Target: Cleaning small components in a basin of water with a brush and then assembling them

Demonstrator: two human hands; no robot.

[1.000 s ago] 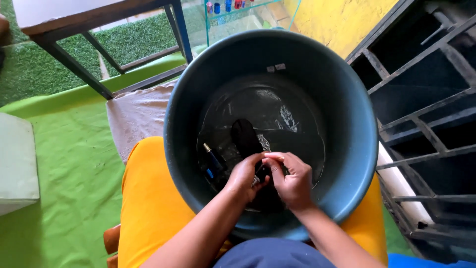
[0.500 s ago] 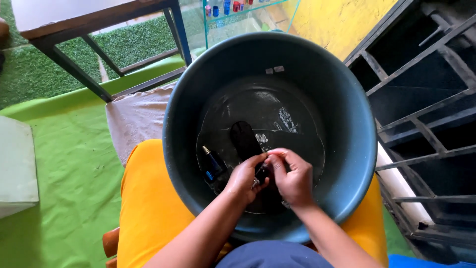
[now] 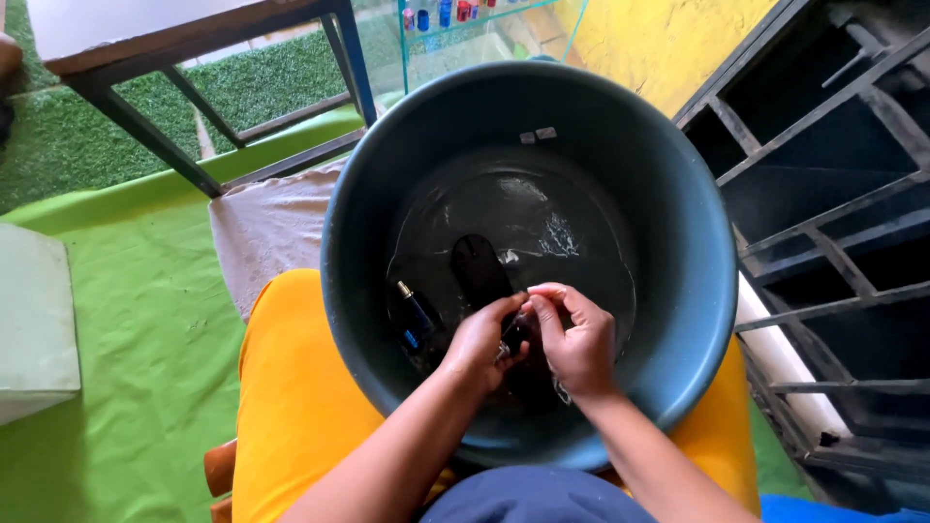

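A pale green box-like block (image 3: 34,324) is seen at far left on the bright green floor mat (image 3: 126,358), with a dark metal table frame (image 3: 208,92) above it and a grey cloth (image 3: 271,228) spread beside the basin. A yellow cushion-like surface (image 3: 291,397) is seen under the large round grey-blue plastic basin (image 3: 678,194), which holds shallow water. Inside, at lower left, a small dark blue bottle with a gold cap (image 3: 417,315) is lying tilted in the water. A black elongated object (image 3: 481,271) is partly submerged near the middle, its near end hidden by the hands. The left hand (image 3: 481,341) is curled, fingertips pinched on that object; the right hand (image 3: 578,341) is curled alike, thumb and forefinger closed on it, fingertips of both hands touching. What small piece is gripped cannot be told. At right, a dark metal rack (image 3: 823,203) and a white tube (image 3: 785,363) are seen; a glass tank (image 3: 484,34) stands behind the basin.
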